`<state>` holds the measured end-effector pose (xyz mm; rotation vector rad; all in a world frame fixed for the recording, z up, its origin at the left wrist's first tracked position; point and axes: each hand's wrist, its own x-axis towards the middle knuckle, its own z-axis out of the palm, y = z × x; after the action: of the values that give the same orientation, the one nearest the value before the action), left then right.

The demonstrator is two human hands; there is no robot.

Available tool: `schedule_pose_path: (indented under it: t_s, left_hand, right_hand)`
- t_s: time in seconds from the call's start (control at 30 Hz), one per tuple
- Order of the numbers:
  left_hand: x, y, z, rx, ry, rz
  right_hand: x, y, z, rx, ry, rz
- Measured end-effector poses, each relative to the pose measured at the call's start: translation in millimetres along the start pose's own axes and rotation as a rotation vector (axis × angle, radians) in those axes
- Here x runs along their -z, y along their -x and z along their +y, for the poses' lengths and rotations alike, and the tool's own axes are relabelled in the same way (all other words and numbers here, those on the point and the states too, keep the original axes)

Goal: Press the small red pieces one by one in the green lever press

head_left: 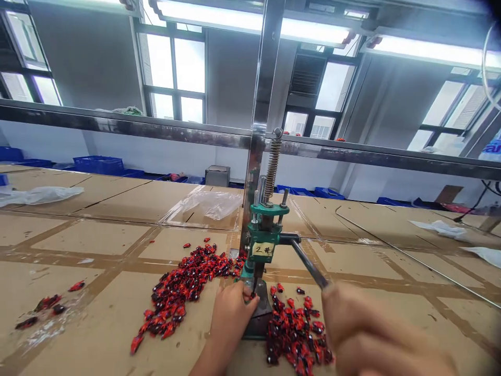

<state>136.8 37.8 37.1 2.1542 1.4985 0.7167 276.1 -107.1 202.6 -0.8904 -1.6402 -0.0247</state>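
A green hand press with a coil spring on top and a "2#" label stands on the cardboard-covered table. Below its ram, my left hand is closed, thumb and fingers pinched at a small dark piece that they mostly hide. My right hand, blurred by motion, is wrapped round the end of the press's lever, which slants down to the right. One heap of small red and black parts lies left of the press. Another heap of such parts lies to its right, between the press and my right hand.
A few loose red and black pieces lie at the far left. Behind the press rises a metal post, joined to a horizontal rail. A thin rod crosses the table at right. Plastic bags and blue bins are farther back.
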Motion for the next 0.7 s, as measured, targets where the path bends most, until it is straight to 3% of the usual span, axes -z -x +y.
schedule_pose_path:
  t_s: [0.1,0.17,0.23,0.37,0.47,0.6,0.7]
  left_hand:
    - [16.3,5,3,0.086,-0.014,-0.067]
    - [34.1,9,-8,0.071,-0.010,-0.070]
    - [56.8,11,-30,0.020,-0.058,-0.052]
    - [96.1,3,-81,-0.052,-0.387,-0.061]
    - [105.1,-5,-102,-0.117,-0.524,-0.148]
    - [101.6,-9,-104,-0.173,-0.512,-0.155]
    - [96.1,-9,-95,-0.180,-0.258,-0.112]
  right_hand:
    - [8,-73,-4,0.050,-0.161,0.335]
    - [5,-111,5,0.029,-0.243,0.366]
    - [1,-130,14,-0.001,-0.262,0.343]
    - [-1,-130,22,0.025,-0.283,0.364]
    - [2,-123,22,0.037,-0.282,0.354]
    - [5,-123,22,0.032,-0.251,0.339]
    - [6,-123,22,0.038,-0.259,0.324]
